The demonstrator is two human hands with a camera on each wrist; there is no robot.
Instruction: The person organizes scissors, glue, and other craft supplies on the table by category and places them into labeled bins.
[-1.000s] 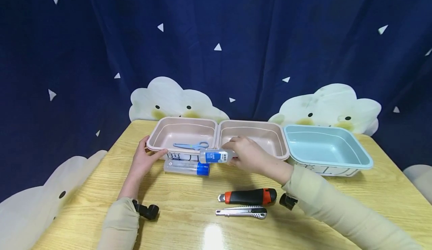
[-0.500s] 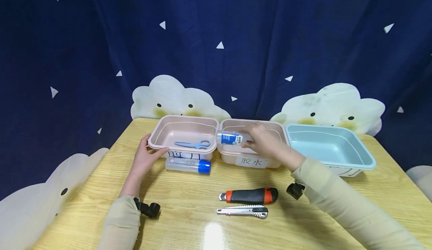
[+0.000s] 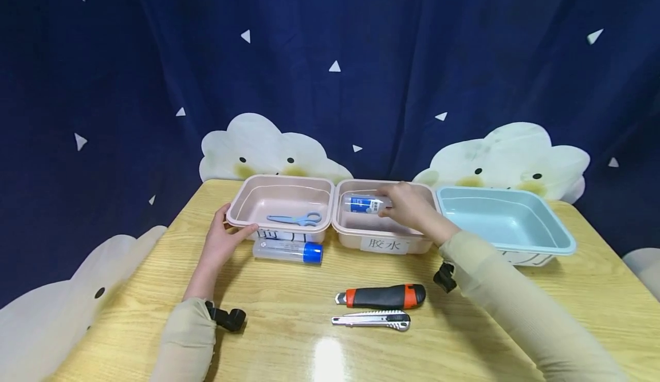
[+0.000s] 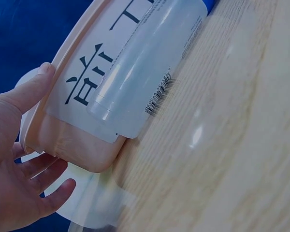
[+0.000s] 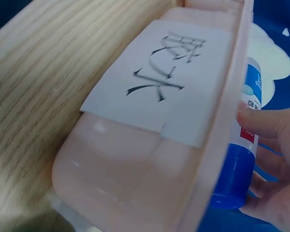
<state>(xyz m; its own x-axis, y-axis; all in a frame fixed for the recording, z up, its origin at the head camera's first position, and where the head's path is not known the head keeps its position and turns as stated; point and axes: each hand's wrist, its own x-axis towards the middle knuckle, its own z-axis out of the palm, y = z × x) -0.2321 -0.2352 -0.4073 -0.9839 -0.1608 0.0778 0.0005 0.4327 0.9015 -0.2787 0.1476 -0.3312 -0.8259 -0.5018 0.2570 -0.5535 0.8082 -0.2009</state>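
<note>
My right hand [image 3: 409, 207] holds a clear glue bottle [image 3: 363, 204] with a blue label, lying sideways within the middle pink bin [image 3: 356, 236]. In the right wrist view, its blue cap [image 5: 234, 176] shows behind the bin's rim, with thumb and fingers about the bottle. My left hand [image 3: 222, 244] grips the front left corner of the left pink bin [image 3: 247, 221]; the left wrist view has the thumb at the rim and the fingers below it. Inside that bin lie light blue scissors [image 3: 296, 220]. Another blue-capped glue bottle [image 3: 281, 250] lies on the table against its front.
A light blue bin [image 3: 507, 221] stands at the right end of the row. Nearer me on the wooden table [image 3: 268, 313] lie a black and red utility knife [image 3: 381, 296] and a silver utility knife [image 3: 368, 318]. A dark blue curtain [image 3: 289, 73] hangs behind.
My right hand has carried the glue bottle rightward and back, from over the gap between the two pink bins into the middle one. The left hand stays at its bin.
</note>
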